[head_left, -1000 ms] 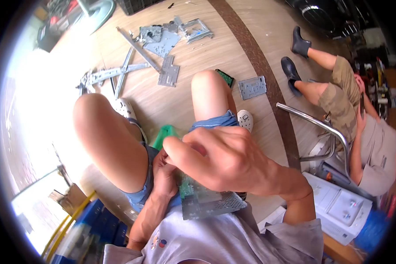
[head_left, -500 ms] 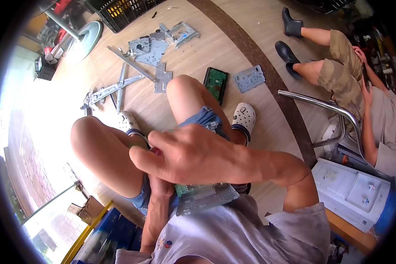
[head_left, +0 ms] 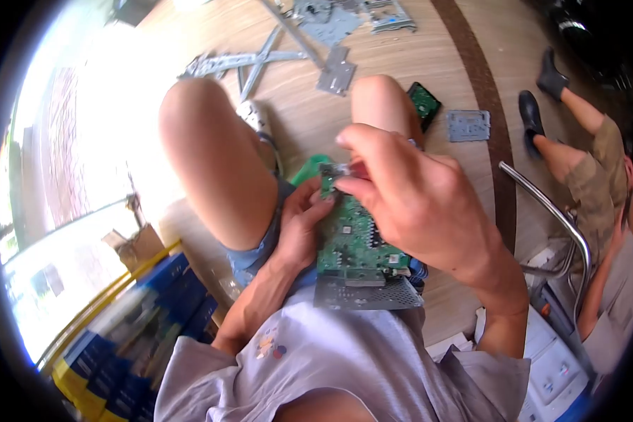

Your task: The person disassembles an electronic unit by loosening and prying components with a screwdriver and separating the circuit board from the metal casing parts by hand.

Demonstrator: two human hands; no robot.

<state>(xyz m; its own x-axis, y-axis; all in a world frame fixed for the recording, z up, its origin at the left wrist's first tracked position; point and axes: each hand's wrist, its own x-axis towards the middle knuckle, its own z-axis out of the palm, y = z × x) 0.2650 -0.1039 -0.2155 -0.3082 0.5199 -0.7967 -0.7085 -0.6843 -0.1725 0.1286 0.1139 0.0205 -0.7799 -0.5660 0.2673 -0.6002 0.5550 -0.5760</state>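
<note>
So the green circuit board (head_left: 344,228) is right over the lap, just in front of the grey T-shirt (head_left: 330,359), with a perforated metal bracket (head_left: 369,294) along the end nearest the shirt. Left hand (head_left: 301,231) has the board gripped by its left edge, thumb on top. Right hand (head_left: 422,204) is over the far end with thumb and index finger pinched round a small red piece (head_left: 359,170). Could be a tool handle, but the fingers hide most of it, so don't quote me. Some bright green thing (head_left: 308,170) pokes out behind the left hand.

On the floor (head_left: 394,53) past the knees there's a second circuit board (head_left: 425,104), a grey metal plate (head_left: 469,126) just beside it, a flat stepped plate (head_left: 336,74) and some crossed metal bars (head_left: 260,62). Off to the right, another person in dark boots (head_left: 531,116) sits near a bent chrome tube (head_left: 555,214).
</note>
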